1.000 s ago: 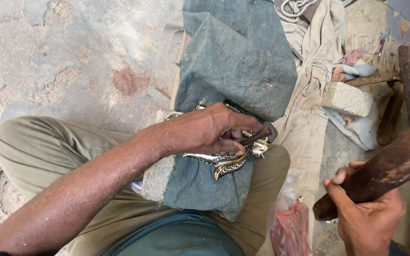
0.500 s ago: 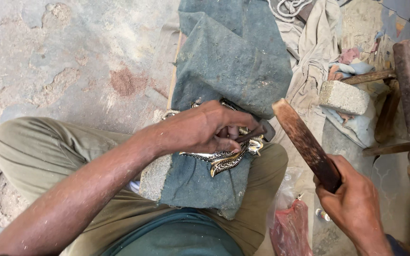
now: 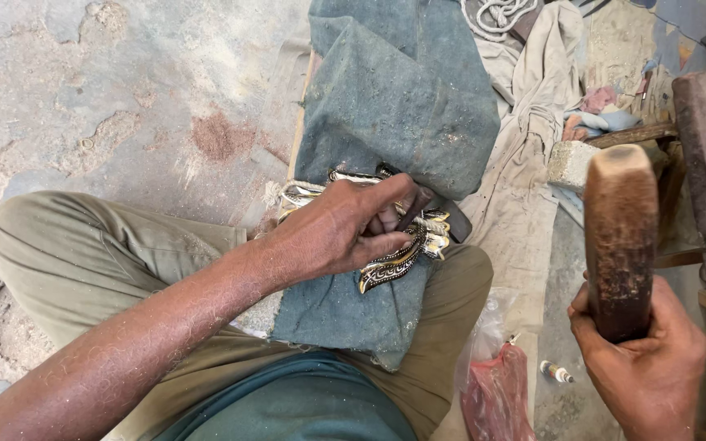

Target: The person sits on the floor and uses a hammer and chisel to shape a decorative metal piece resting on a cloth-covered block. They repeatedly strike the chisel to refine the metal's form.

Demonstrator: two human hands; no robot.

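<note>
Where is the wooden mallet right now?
The mallet is at the right of the head view, upright in the right hand, beside the grey block.

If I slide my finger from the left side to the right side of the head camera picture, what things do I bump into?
Bent knee in olive trousers → left hand → shiny ornate metal piece on the grey-green cloth → pale stone block → wooden mallet gripped in the right hand.

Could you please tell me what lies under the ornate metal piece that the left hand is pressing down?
The ornate metal piece rests on a grey-green cloth draped over the person's lap. The left hand covers its middle. What is under the cloth cannot be seen.
</note>
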